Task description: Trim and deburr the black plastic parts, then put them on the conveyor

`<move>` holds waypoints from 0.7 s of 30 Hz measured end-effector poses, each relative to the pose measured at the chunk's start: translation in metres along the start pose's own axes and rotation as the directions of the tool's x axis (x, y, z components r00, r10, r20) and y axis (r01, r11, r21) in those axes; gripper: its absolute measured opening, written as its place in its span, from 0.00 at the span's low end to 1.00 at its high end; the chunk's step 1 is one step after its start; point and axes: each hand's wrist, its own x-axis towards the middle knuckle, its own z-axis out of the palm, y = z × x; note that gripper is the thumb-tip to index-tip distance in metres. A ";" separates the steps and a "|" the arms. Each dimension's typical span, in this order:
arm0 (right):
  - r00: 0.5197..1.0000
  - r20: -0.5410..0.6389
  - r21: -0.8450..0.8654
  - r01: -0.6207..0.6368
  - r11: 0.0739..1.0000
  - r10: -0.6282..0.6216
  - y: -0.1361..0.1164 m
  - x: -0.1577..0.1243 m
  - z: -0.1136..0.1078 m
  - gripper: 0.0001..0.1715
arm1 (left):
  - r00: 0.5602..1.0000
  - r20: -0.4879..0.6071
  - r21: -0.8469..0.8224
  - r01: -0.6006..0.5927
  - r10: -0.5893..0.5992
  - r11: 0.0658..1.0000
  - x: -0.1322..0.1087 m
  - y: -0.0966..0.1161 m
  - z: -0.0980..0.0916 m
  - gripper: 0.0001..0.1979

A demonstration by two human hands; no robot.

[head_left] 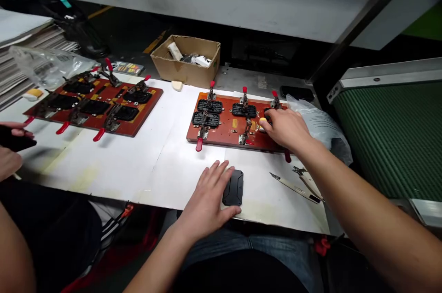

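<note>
My left hand [210,198] lies with fingers stretched out along the left side of a black rectangular panel [235,187] on the white table covering. Its thumb is near the panel's lower edge. My right hand [288,126] reaches over the right end of a red-brown fixture board [226,133], its fingers bent at a black part there. A yellow-and-white covering shows at its thumb tip. What these fingers pinch is mostly hidden. Black molded parts [244,110] sit on the board among toggle clamps with red handles [199,144].
Another clamp board [145,115] stands left, near a co-worker's hand [8,164] holding a dark object. A cardboard box [183,72] is behind. Knife [293,187] and nippers [307,180] lie right, near a plastic bag [319,120] and green conveyor belt [397,131].
</note>
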 end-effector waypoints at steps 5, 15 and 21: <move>0.999 0.041 -0.013 0.037 0.999 -0.036 0.006 0.001 0.004 0.21 | 0.998 0.033 0.031 -0.049 0.048 0.998 0.003 -0.007 0.017 0.49; 0.966 -0.163 0.718 0.256 0.647 -0.201 -0.049 -0.190 0.092 0.24 | 0.998 -0.019 0.096 -0.053 0.055 0.994 0.009 -0.007 0.025 0.48; 0.979 -0.138 0.708 0.204 0.676 -0.151 -0.053 -0.187 0.096 0.25 | 0.998 -0.007 0.112 -0.059 0.060 0.992 0.010 -0.009 0.026 0.48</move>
